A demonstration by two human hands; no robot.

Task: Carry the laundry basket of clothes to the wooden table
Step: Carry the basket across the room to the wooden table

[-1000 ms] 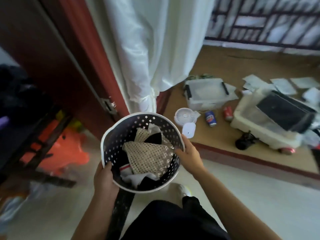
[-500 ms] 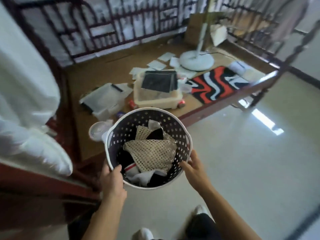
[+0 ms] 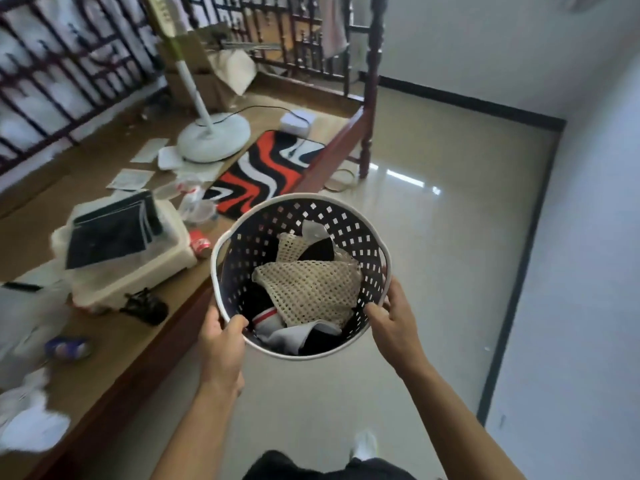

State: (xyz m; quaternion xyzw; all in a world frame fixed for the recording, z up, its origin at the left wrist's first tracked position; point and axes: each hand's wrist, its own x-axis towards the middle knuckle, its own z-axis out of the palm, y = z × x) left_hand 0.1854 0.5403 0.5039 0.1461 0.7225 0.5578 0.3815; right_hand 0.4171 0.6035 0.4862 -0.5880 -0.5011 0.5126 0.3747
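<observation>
Basket (image 3: 242, 247) of clothes (image 3: 308, 289) held in the air over pale floor (image 3: 433, 237), just right of a cluttered wooden platform (image 3: 104, 341), left hand (image 3: 221, 337) and right hand (image 3: 391, 323) both curled tight round its white near rim.

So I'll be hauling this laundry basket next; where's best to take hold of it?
By the white rim of the laundry basket, one hand on each opposite side. The left hand and right hand grip it that way, thumbs hooked inside. The round, open-topped shape carries level with a two-sided grip.
</observation>
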